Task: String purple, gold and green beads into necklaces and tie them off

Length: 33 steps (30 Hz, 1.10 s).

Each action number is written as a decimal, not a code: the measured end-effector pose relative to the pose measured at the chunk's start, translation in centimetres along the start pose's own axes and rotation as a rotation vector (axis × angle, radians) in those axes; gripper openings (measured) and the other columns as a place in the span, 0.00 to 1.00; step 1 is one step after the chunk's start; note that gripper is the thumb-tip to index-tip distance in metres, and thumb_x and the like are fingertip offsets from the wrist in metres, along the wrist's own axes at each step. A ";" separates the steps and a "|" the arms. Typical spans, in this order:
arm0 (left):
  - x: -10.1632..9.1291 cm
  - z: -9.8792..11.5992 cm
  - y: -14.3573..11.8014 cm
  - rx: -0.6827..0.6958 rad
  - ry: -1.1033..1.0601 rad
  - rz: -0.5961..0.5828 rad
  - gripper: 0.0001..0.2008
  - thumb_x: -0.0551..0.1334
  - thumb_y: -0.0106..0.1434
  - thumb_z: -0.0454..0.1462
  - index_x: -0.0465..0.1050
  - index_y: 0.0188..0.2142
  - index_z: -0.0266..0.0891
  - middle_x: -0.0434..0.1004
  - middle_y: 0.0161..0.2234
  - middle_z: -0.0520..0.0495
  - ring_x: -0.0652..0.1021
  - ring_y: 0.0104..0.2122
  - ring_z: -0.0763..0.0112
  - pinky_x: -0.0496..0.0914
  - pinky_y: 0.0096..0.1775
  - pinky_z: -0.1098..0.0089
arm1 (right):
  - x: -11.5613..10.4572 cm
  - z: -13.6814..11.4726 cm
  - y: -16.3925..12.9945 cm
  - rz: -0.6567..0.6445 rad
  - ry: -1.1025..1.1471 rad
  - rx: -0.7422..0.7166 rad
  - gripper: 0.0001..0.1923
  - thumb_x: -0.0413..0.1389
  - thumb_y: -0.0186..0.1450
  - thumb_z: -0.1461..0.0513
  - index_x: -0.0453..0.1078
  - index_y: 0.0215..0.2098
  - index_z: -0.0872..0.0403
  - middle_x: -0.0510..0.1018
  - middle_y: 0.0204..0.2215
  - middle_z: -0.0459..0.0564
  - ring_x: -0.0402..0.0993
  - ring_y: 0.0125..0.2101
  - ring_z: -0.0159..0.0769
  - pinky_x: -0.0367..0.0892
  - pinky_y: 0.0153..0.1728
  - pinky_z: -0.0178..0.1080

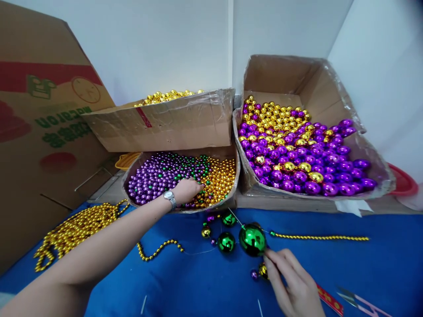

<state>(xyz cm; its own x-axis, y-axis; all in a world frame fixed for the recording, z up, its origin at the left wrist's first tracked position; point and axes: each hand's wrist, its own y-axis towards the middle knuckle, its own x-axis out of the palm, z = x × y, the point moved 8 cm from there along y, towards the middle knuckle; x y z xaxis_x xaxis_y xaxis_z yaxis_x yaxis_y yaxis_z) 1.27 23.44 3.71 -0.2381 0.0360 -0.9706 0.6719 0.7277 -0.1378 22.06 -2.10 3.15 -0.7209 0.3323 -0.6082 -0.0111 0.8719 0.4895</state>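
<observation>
My left hand (187, 190), a watch on its wrist, reaches into a cardboard box of small purple, green and gold beads (221, 171). Its fingers are curled down at the gold beads; what they pinch, if anything, is hidden. My right hand (294, 281) is closed at the lower edge of a large shiny green bead (252, 240). A thin needle (235, 215) with a small green bead on it sticks out at the upper left of that ball. Smaller green balls (226, 242), a gold bead (206, 232) and purple beads lie on a thread alongside.
A second box (340, 176) holds large purple and gold beads. Gold bead strands (79, 231) lie at left, another gold strand (324, 237) at right. Scissors (358, 301) and a red card (330, 300) lie on the blue cloth (191, 281). A big carton (49, 132) stands left.
</observation>
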 end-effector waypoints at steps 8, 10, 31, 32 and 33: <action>0.2 -0.4 -0.4 -0.031 -0.025 0.049 0.13 0.55 0.57 0.28 0.70 0.41 0.40 0.76 0.36 0.40 0.74 0.38 0.61 0.69 0.35 0.69 | 0.3 -0.3 0.7 -0.012 0.026 0.015 0.11 0.48 0.68 0.66 0.68 0.45 0.55 0.71 0.32 0.52 0.72 0.29 0.32 0.69 0.30 0.31; 0.4 -0.4 -0.4 -0.004 -0.031 0.034 0.13 0.56 0.56 0.28 0.70 0.41 0.40 0.76 0.35 0.41 0.74 0.38 0.62 0.69 0.35 0.70 | 0.2 -0.6 0.8 -0.019 0.037 0.008 0.11 0.47 0.68 0.66 0.67 0.45 0.55 0.71 0.32 0.52 0.72 0.29 0.32 0.69 0.29 0.31; 0.1 2.7 4.5 -0.002 -0.260 0.039 0.11 0.56 0.65 0.40 0.69 0.42 0.34 0.73 0.39 0.45 0.75 0.37 0.67 0.70 0.41 0.61 | 0.2 -1.2 1.1 -0.003 0.032 -0.017 0.11 0.46 0.68 0.66 0.67 0.45 0.54 0.71 0.31 0.51 0.71 0.27 0.31 0.68 0.28 0.31; 0.3 3.0 5.0 -0.009 -0.301 0.034 0.12 0.57 0.64 0.40 0.70 0.42 0.34 0.73 0.40 0.45 0.75 0.38 0.67 0.71 0.41 0.61 | 0.3 -1.1 1.0 -0.004 0.032 -0.018 0.11 0.46 0.68 0.66 0.67 0.45 0.54 0.71 0.31 0.51 0.71 0.27 0.31 0.68 0.28 0.31; 0.4 3.1 5.3 -0.018 -0.348 0.036 0.12 0.57 0.64 0.40 0.70 0.42 0.34 0.73 0.41 0.45 0.75 0.38 0.67 0.71 0.41 0.60 | 0.3 -1.0 1.0 -0.001 0.032 -0.019 0.11 0.46 0.68 0.66 0.67 0.45 0.54 0.70 0.31 0.51 0.71 0.27 0.31 0.68 0.28 0.31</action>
<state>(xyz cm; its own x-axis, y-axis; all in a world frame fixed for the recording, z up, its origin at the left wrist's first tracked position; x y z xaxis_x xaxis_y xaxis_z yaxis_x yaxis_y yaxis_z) 6.94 25.16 2.00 0.0411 -0.1719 -0.9843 0.6624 0.7422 -0.1020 21.14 -1.54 4.10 -0.7429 0.3194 -0.5883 -0.0248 0.8651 0.5010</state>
